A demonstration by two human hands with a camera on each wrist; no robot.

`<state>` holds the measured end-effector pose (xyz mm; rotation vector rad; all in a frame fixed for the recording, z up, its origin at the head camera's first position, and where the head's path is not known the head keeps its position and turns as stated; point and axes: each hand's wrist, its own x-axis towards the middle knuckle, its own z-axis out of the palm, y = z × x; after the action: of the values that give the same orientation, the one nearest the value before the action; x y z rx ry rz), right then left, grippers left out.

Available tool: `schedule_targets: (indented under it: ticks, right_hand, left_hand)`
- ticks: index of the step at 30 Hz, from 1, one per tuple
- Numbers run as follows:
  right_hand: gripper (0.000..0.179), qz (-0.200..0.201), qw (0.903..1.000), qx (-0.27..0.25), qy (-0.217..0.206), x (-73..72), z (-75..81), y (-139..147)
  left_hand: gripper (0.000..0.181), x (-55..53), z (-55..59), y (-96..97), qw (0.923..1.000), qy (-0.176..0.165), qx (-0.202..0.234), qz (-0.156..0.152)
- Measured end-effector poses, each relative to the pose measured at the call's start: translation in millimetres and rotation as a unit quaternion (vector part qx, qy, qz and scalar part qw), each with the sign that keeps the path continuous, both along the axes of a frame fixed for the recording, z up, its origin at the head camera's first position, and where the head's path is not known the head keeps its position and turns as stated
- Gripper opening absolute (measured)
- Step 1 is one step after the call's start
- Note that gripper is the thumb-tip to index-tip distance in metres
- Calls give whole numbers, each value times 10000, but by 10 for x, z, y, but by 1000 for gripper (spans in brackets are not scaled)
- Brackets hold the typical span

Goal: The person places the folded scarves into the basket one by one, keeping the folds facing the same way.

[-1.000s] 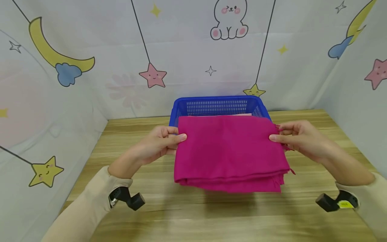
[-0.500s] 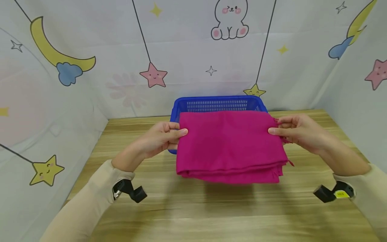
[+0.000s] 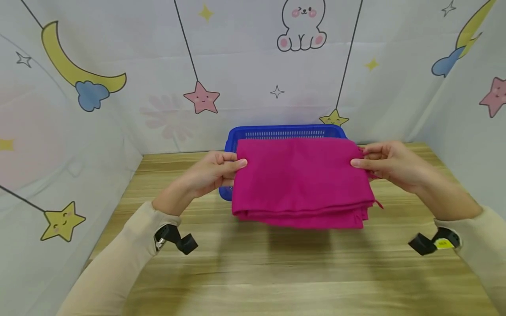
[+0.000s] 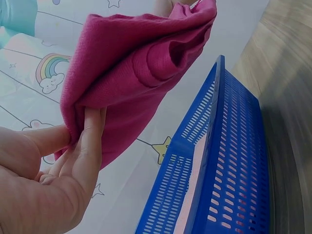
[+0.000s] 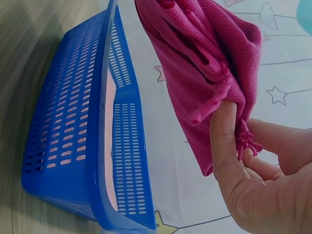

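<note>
A folded magenta scarf (image 3: 300,180) with tasselled ends hangs between my two hands, in front of and above the blue basket (image 3: 237,131). My left hand (image 3: 211,173) pinches its left edge, thumb on the near face and fingers behind. At the opposite edge, beside the tassels, my right hand (image 3: 389,164) pinches it the same way. Both wrist views show the scarf's folded layers (image 4: 146,68) and, on the right, its twisted fringe (image 5: 246,141). Much of the basket is hidden behind the scarf in the head view.
Inside the basket lies something pale pink (image 5: 110,146), seen through the slots and over the rim. The basket stands on a wood-grain table (image 3: 276,272) near the back. A white printed curtain (image 3: 245,66) encloses the back and sides.
Both hands have carried the scarf away from me, toward and over the basket. It covers more of the basket in the head view, and the grip is the same.
</note>
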<state>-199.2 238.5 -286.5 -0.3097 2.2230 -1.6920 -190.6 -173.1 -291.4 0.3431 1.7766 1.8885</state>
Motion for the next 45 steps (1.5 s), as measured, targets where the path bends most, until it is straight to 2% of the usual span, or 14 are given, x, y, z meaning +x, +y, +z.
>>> schedule_targets:
  ticks: [12,17,25,29,35,45]
  right_hand:
    - [5,-168,9998,47,-60,-89,63,-19]
    - [7,-109,9999,33,-7,-129,99,-24]
    - [11,-31,9998,-201,3,-215,141,-40]
    - [7,-114,9999,-78,1,-247,147,-54]
    - [15,-273,9996,80,12,-275,145,-74]
    - [7,-281,9996,72,39,-388,151,-107]
  left_hand:
    - [24,-97,15,-5,10000,21,-30,39]
    - [33,-114,30,-16,9999,46,-57,101]
    - [37,-156,45,-31,9997,170,-79,160]
    - [36,-192,40,-36,9996,168,-67,220]
    - [36,-247,32,-28,9993,137,-59,351]
    - [36,-325,4,-23,9989,132,7,449]
